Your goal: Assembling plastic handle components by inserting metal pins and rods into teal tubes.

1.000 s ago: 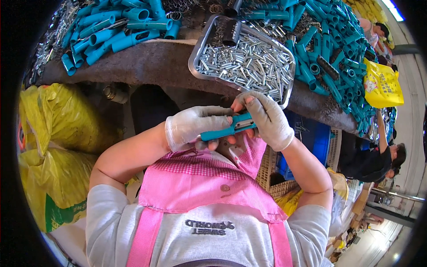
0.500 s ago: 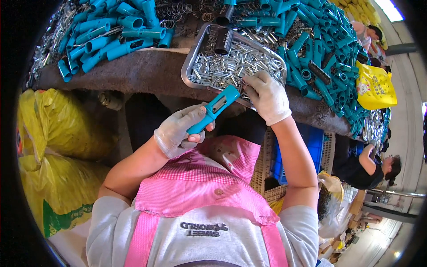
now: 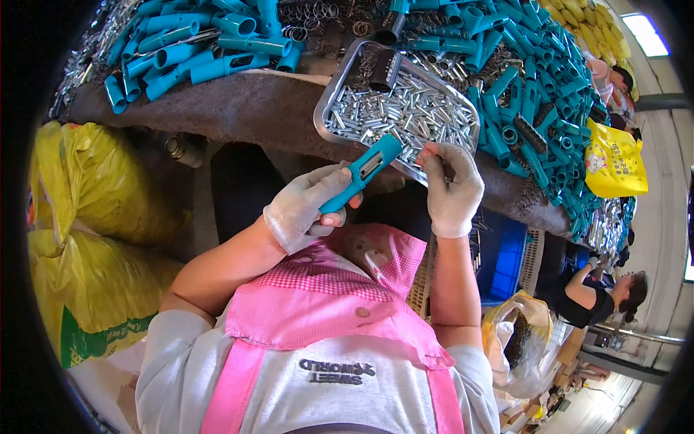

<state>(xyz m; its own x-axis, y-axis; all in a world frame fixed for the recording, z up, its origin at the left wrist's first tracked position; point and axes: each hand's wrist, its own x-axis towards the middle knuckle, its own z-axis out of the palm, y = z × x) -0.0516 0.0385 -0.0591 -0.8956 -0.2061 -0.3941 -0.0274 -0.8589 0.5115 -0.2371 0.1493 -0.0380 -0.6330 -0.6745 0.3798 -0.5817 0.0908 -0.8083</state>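
Observation:
My left hand (image 3: 309, 205), in a pale glove with bare fingertips, is wrapped round a teal plastic tube (image 3: 359, 173) with a slot in its side. Metal shows inside the slot, and the tube tilts up to the right. Gloved as well, my right hand (image 3: 453, 186) is pinched closed just right of the tube's upper end, by the near rim of a metal tray (image 3: 323, 129). Whatever sits in its fingertips is too small or hidden to name. Many short silvery pins (image 3: 409, 108) fill the tray, and a dark ribbed cylinder (image 3: 384, 70) stands at its left end.
Teal tubes (image 3: 210, 64) are heaped at the left of the bench, with more tubes (image 3: 531, 108) at the right. Springs (image 3: 307, 16) lie at the back. A yellow bag (image 3: 614, 159) hangs over the right edge. Full yellow sacks (image 3: 94, 282) stand left; a blue crate (image 3: 504, 260) stands below right.
My right hand has drawn back from the pins to the tray's near side, its fingers pinched together. The left hand still grips the teal tube. The whole view has shifted slightly.

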